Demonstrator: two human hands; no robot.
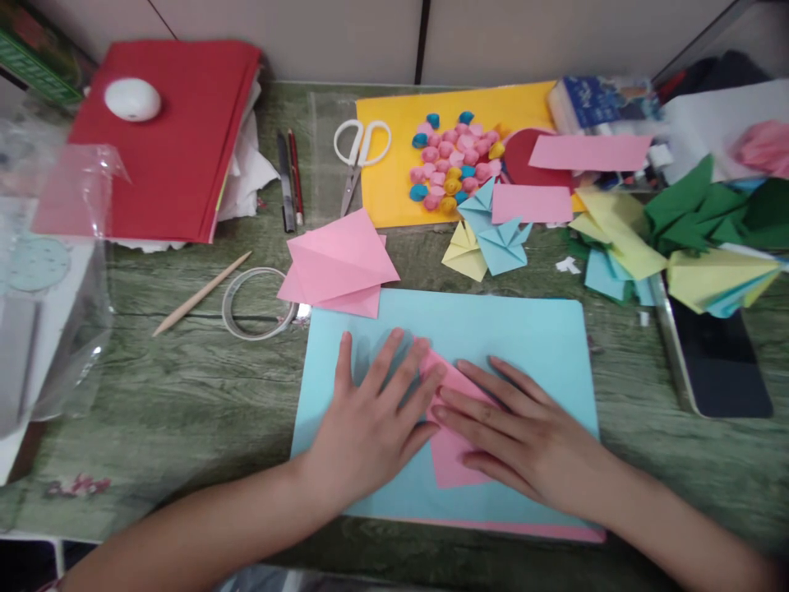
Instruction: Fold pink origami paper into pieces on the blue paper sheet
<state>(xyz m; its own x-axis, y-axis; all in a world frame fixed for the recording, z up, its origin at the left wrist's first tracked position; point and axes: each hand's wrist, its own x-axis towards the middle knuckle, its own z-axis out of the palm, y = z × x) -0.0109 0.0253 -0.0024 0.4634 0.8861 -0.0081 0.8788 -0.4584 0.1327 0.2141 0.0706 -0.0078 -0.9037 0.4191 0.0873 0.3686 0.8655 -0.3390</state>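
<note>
A piece of pink paper [454,456] lies on a stack of light blue sheets [530,325], partly covered by both hands. My left hand [376,419] rests flat with fingers spread, its fingertips on the paper's upper left edge. From the right, my right hand [523,427] lies across the paper with its fingers stretched out, pressing on it. The fingertips of the two hands nearly meet over the paper. Several pink paper squares [342,259] overlap the stack's upper left corner.
Behind are white-handled scissors [361,156], a yellow sheet [388,201] bearing small paper roses [456,156], and folded blue paper pieces [502,242]. A tape roll [228,308] and wooden stick [200,294] lie left. At right lies a phone [718,353]; red paper [166,164] is back left.
</note>
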